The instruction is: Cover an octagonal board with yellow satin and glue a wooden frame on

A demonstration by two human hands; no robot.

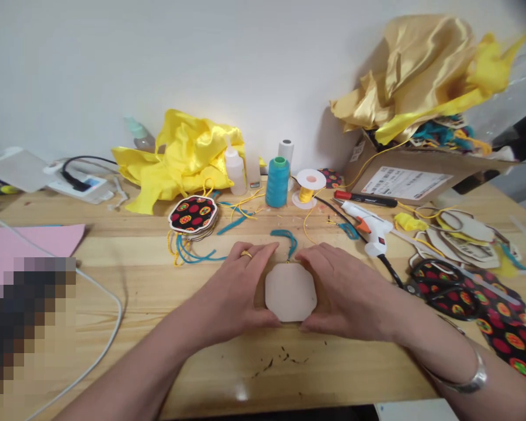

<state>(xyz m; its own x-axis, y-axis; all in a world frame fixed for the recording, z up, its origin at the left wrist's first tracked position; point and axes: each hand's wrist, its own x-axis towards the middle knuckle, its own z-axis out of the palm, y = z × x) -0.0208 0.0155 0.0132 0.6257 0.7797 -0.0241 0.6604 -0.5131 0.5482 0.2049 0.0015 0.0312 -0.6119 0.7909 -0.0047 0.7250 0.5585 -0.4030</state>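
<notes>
A pale, flat plaque (290, 292) with scalloped corners lies between my hands near the table's front. My left hand (245, 286) grips its left edge, thumb at the bottom corner and fingers toward the top. From the other side my right hand (333, 289) holds the right edge in the same way. A teal tassel (286, 235) extends from the plaque's top, away from me. To the left rests a stack of similar plaques (193, 214) faced with black, red and orange patterned cloth, with teal and yellow cords around it.
Behind stand a teal thread cone (277, 184), a yellow thread spool (307, 195) and a squeeze bottle (235, 169). To the right lie a glue gun (368, 225), black-handled scissors (442, 289) and a cardboard box (403, 172). Yellow satin (179, 155) is heaped at the back left.
</notes>
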